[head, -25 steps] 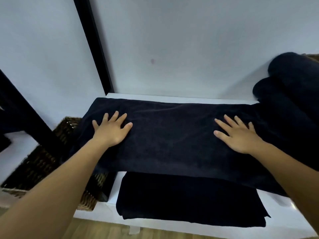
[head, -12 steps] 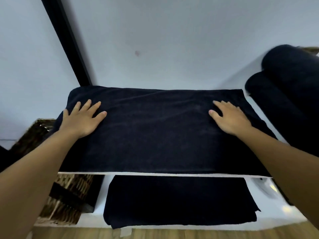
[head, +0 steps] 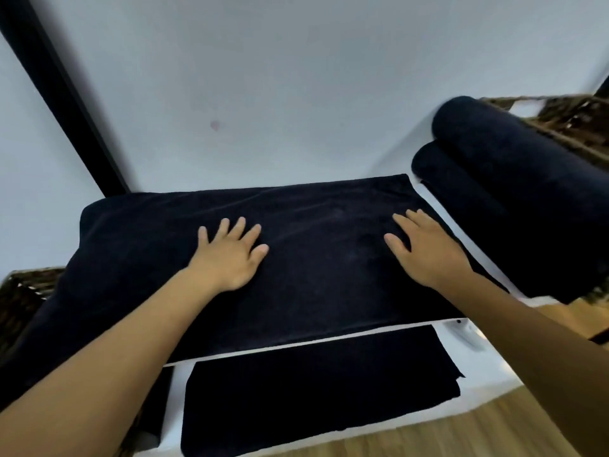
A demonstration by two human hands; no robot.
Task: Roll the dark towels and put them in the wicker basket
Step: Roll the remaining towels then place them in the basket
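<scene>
Two flat towels (head: 296,275) are laid on the worktop (head: 468,334); both hands, left (head: 230,255) and right (head: 425,249), are pressed open on one, nothing gripped; two rolls (head: 514,192), seemingly basketed

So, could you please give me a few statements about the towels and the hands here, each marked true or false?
1. Both the left hand and the right hand lie flat, fingers spread, on the spread towel. True.
2. The spread towel is half rolled. False: it lies flat, unrolled.
3. Two rolled towels lie at the right. True.
4. The folded towel nearest the person is white. False: it is dark.
</scene>
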